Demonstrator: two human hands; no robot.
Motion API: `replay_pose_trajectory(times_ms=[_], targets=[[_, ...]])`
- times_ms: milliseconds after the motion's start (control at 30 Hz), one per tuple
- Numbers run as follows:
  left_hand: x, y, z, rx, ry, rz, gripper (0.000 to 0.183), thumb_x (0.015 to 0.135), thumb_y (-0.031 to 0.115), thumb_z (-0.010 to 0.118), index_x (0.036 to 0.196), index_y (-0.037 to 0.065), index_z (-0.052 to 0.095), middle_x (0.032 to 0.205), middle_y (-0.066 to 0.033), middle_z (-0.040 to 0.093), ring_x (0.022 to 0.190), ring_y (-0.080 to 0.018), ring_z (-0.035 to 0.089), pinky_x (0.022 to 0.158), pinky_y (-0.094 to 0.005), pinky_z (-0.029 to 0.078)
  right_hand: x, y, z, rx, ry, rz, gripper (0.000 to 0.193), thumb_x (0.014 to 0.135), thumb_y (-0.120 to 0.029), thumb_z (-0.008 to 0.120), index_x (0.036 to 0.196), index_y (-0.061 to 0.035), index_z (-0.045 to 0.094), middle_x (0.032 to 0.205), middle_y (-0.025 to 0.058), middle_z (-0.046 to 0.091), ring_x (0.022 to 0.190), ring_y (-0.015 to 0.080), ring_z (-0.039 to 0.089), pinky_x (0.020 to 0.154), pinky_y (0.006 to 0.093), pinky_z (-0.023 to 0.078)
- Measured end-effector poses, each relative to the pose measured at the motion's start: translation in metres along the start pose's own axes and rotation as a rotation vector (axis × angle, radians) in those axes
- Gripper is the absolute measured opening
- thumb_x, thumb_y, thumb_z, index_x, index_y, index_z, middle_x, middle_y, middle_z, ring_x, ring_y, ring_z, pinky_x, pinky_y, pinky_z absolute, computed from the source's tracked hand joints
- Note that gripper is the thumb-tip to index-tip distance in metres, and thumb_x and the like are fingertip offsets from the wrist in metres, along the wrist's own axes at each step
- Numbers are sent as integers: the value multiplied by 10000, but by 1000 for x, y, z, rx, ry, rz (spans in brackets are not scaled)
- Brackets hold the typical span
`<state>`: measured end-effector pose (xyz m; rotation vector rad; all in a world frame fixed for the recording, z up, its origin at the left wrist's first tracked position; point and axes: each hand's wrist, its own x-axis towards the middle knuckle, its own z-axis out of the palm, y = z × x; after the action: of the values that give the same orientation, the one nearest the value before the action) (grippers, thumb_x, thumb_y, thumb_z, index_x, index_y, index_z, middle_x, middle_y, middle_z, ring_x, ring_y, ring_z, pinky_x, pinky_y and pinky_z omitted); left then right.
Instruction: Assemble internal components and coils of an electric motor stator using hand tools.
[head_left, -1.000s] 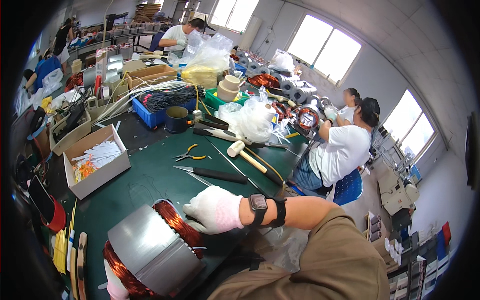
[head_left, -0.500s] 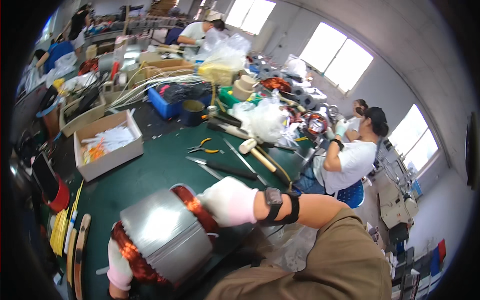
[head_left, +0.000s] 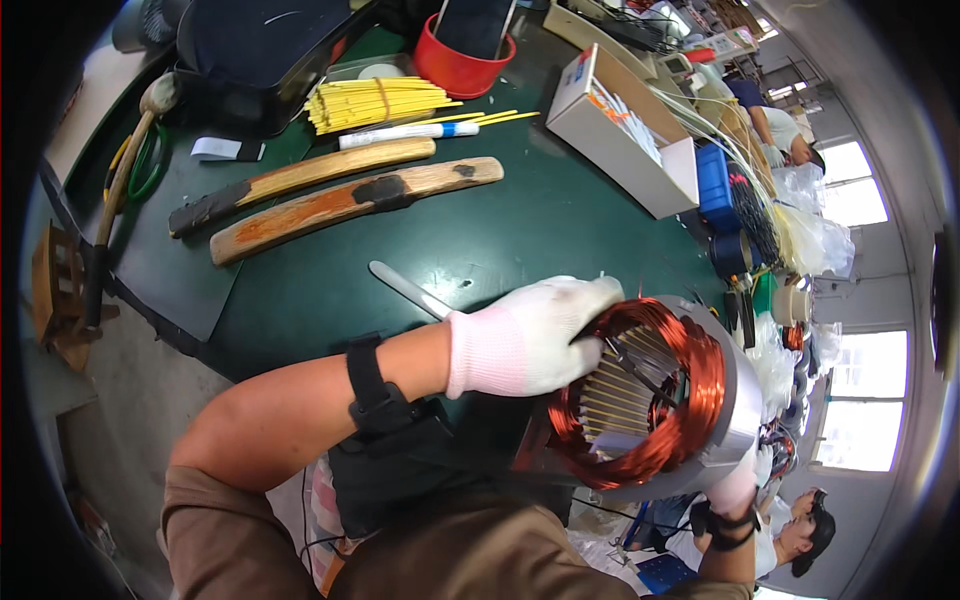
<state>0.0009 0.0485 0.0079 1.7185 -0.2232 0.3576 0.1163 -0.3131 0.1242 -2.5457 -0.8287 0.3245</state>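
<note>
A motor stator (head_left: 730, 400) with a grey metal shell and a ring of copper winding (head_left: 690, 380) lies tilted at the near edge of the green bench mat (head_left: 500, 240), its open end toward me. My left hand (head_left: 520, 335), in a white glove, grips the winding's left rim, fingers curled over the copper. A black strap circles that wrist. My right hand (head_left: 738, 488), also gloved and strapped, supports the shell from below at the lower right, mostly hidden behind it.
Two long wooden sticks (head_left: 350, 200), a bundle of yellow strips (head_left: 375, 100), a white tube (head_left: 405, 133), a red cup (head_left: 460, 60) and an open cardboard box (head_left: 625, 130) lie beyond. A mallet (head_left: 120, 180) rests at left. A seated person (head_left: 800, 535) is at lower right.
The view has swung round and closer over the bench. The stator has turned so its copper end faces me, and my left hand now rests on the winding rim.
</note>
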Motion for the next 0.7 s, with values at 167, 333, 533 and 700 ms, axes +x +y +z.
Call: replay_pose_trajectory(times_ms=[167, 333, 533, 700], targets=[[-1, -4, -2, 9, -44, -27, 390, 871, 69, 602, 1250, 8, 534, 1093, -235, 606, 1095, -437, 583, 976, -501, 493, 1, 18, -6, -508, -19, -264, 432, 853, -189, 791, 1229, -18, 666, 1133, 112, 724, 1035, 293, 698, 883, 401, 536], [2, -4, -3, -21, -86, -33, 434, 863, 73, 610, 1281, -10, 524, 1118, -239, 593, 1106, -436, 577, 992, -499, 485, 5, 22, 9, -359, 15, -258, 363, 826, -169, 786, 1147, -22, 701, 1022, 121, 740, 923, 322, 717, 792, 386, 550], [2, -4, -3, 23, -89, 0, 470, 856, 82, 624, 1304, -14, 519, 1109, -232, 594, 1093, -428, 581, 994, -488, 487, 7, 22, 4, -296, -52, -270, 341, 819, -167, 781, 1120, -27, 706, 985, 123, 732, 888, 332, 710, 767, 391, 547], [1, -3, -4, 21, -70, -16, 473, 850, 79, 634, 1298, -15, 516, 1101, -245, 597, 1091, -429, 588, 975, -484, 496, 9, 22, 6, -235, -123, -278, 323, 813, -166, 777, 1098, -31, 709, 954, 125, 726, 859, 341, 705, 746, 396, 545]])
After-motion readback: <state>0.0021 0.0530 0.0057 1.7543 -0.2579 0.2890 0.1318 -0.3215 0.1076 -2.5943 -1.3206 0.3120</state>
